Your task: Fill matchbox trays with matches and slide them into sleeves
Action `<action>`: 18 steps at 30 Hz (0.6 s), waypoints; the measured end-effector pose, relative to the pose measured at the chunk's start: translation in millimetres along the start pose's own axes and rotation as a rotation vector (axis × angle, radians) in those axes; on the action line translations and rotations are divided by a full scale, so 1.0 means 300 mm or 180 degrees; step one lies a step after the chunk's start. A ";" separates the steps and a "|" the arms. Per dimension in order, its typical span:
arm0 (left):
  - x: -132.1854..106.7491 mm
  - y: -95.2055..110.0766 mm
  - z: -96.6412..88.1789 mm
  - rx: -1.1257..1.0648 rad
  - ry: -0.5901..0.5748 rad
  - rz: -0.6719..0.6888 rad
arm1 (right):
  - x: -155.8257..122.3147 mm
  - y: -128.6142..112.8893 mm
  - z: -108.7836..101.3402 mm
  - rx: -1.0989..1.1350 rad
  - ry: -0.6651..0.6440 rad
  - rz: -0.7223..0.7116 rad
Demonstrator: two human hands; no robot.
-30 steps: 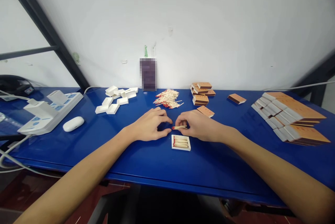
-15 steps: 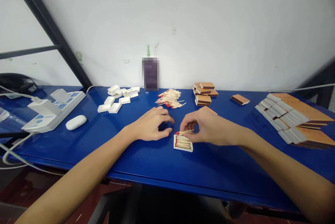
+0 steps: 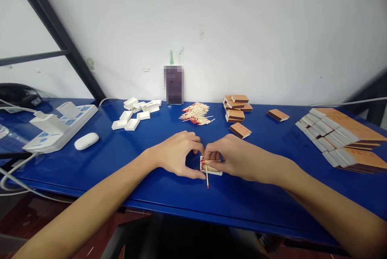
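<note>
A small white matchbox tray [image 3: 215,173] filled with red-headed matches lies on the blue table between my hands. My right hand [image 3: 238,158] is closed over the tray, thumb and fingers pinching matches [image 3: 211,162] at its top. One match [image 3: 207,179] sticks out across the tray's near edge, its red head toward me. Beside the tray's left end, my left hand [image 3: 178,154] is open, thumb and fingers curved apart. Whether its fingertips touch the tray I cannot tell. Behind the hands lies a loose heap of matches [image 3: 196,113].
Several empty white trays [image 3: 132,124] lie at the back left. Orange matchbox sleeves [image 3: 236,115] are piled at the back, with single ones [image 3: 240,130] nearby. A large sleeve stack [image 3: 347,130] stands right. A power strip [image 3: 60,134] and white earbud case [image 3: 86,141] sit left.
My right hand has lowered its matches onto the tray. A match now juts over the near edge. My left hand has come closer to the tray's left end.
</note>
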State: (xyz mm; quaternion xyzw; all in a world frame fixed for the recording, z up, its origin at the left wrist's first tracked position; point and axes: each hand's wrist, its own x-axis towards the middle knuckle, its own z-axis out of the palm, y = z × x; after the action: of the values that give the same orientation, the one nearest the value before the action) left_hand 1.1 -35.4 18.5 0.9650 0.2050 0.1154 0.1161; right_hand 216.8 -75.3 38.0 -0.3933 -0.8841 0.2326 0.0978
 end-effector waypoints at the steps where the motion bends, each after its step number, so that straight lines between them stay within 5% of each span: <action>1: 0.000 -0.001 0.002 0.0038 0.0001 0.0010 | 0.000 -0.003 0.002 -0.0024 0.0020 0.0004; 12: 0.004 -0.007 0.006 -0.0016 0.0007 -0.0073 | 0.001 -0.026 0.008 -0.0864 0.0130 -0.0134; 18: -0.002 -0.011 -0.005 -0.0010 -0.0021 -0.0111 | 0.000 0.005 0.012 -0.0497 0.0240 -0.0380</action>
State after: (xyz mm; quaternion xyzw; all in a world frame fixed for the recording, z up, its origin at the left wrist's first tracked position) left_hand -1.2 -32.6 19.0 0.9615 0.2212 0.1105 0.1202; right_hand 216.6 -75.8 34.1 -0.3548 -0.9171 0.1419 0.1137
